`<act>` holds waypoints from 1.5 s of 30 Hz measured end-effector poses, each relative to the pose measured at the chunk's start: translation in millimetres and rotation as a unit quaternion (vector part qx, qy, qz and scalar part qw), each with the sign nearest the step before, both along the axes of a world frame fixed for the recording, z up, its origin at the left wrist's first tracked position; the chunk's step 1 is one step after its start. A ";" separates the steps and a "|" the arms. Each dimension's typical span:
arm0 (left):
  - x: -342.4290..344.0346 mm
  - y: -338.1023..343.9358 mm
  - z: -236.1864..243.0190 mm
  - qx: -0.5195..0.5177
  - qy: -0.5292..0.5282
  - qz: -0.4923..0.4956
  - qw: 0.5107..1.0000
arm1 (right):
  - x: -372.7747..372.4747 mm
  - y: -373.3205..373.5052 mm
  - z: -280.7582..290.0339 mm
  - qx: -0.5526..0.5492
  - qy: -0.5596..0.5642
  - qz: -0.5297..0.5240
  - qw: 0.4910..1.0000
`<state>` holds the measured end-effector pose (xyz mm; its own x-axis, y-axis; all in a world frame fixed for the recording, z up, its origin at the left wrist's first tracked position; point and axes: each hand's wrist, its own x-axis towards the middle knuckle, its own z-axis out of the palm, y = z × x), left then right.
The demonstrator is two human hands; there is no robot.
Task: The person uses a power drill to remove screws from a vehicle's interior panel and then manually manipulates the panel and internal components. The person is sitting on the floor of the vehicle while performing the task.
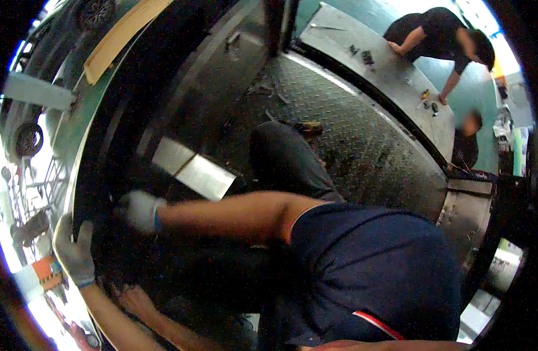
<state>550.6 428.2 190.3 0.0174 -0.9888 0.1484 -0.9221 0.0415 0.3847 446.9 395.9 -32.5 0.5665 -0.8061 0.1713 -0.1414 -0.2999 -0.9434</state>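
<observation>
My left hand [76, 251], in a grey glove, is at the pale-rimmed edge of a large dark panel [108, 126], with its fingers and thumb around that edge. My right hand [141, 212], in a similar light glove, reaches across to the left, low over the dark area beside the panel. Motion smears its fingers, and whether it touches anything is hidden. A bare forearm and hand [137, 301] show dimly between my left arm and the dark area; whose they are I cannot tell. Near my right forearm lies a shiny metal plate [206, 177].
Patterned metal flooring [362, 140] extends beyond a dark-trousered knee [281, 149]; a yellow-and-black tool [309, 127] lies there. A co-worker [439, 35] leans on a grey table [362, 55] with small parts; another person [469, 137] is nearby. A yellowish board [120, 41] stands far left.
</observation>
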 end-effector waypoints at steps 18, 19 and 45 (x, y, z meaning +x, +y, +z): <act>-15.9 -2.2 17.5 -0.021 -0.030 -0.019 0.999 | -55.0 0.1 68.4 0.175 0.081 0.101 0.976; 0.5 0.2 19.1 -0.031 -0.061 -0.029 0.997 | -57.3 -1.2 74.2 0.187 0.083 0.121 0.971; -12.5 12.8 30.0 0.030 -0.016 0.031 0.999 | -58.3 30.6 92.4 0.278 -0.061 -0.027 0.958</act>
<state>538.1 441.0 220.3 0.0748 -0.9932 0.0895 -0.9344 -0.0385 0.3542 388.7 426.5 59.9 0.5245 -0.8196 -0.2306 -0.0212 0.2581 -0.9659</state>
